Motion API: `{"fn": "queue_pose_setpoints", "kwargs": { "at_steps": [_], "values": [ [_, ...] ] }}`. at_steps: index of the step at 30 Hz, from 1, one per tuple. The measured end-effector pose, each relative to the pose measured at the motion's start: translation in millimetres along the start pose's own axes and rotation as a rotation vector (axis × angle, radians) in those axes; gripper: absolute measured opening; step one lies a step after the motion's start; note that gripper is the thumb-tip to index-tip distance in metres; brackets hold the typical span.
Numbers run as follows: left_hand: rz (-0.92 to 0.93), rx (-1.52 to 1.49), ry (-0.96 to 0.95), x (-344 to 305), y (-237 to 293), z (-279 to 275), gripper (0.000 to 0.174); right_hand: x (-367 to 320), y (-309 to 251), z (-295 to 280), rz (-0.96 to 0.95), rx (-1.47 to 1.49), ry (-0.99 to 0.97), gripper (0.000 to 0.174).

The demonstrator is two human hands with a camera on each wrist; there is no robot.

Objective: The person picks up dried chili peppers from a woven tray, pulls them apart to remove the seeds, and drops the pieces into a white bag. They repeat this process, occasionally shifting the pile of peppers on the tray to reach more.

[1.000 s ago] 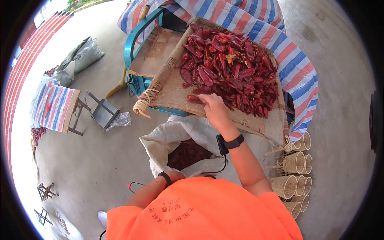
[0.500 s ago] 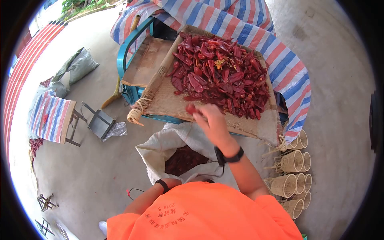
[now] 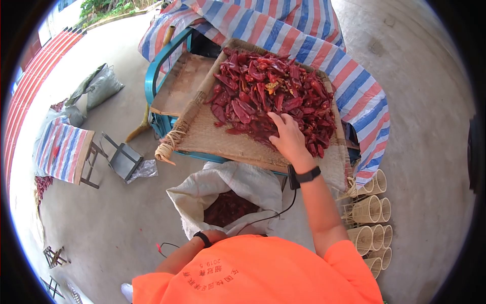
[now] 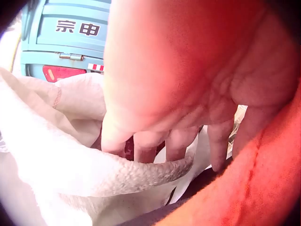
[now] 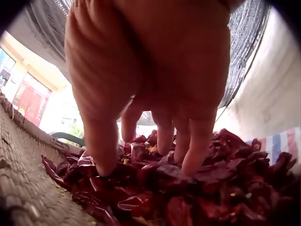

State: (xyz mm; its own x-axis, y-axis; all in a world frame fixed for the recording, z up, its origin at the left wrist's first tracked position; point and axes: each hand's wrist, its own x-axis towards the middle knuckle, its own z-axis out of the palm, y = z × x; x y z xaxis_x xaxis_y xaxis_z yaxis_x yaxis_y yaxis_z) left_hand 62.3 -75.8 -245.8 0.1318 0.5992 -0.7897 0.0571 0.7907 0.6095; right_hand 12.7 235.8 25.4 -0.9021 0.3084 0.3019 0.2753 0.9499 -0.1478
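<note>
My right hand reaches over the near side of a heap of dried red chili peppers. In the right wrist view its thumb and fingers point down, spread, with the tips among the pods and none held. The peppers lie on a woven tray with a raised rim. Below it stands a white woven sack, its mouth wide, with dark red peppers inside. My left hand holds the near edge of this sack, several fingers hooked over the rim into it.
The tray rests on a blue cart beside a striped tarp. Several woven baskets stand on the floor at right. At left are a small black stool, a cloth-covered table and a grey-green sack.
My right hand picked a red pepper off the tray's near edge, drew it back, and now is over the heap without it. The left hand stays at the sack.
</note>
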Motion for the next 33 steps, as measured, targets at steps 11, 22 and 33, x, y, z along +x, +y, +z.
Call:
{"fn": "queue_pose_setpoints", "kwargs": {
  "at_steps": [11,22,33],
  "values": [
    [0.087,-0.107,0.04,44.2,-44.7,6.4,0.053,64.3,4.4,59.1,-0.015,-0.138,-0.039,0.047],
    [0.272,0.365,0.497,-25.5,-28.8,-11.2,0.049,51.6,58.0,23.4,0.342,0.769,0.119,0.033],
    [0.658,0.227,0.621,-112.6,70.1,-48.9,0.039,35.0,62.5,-10.4,0.432,1.385,0.025,0.019]
  ]
}}
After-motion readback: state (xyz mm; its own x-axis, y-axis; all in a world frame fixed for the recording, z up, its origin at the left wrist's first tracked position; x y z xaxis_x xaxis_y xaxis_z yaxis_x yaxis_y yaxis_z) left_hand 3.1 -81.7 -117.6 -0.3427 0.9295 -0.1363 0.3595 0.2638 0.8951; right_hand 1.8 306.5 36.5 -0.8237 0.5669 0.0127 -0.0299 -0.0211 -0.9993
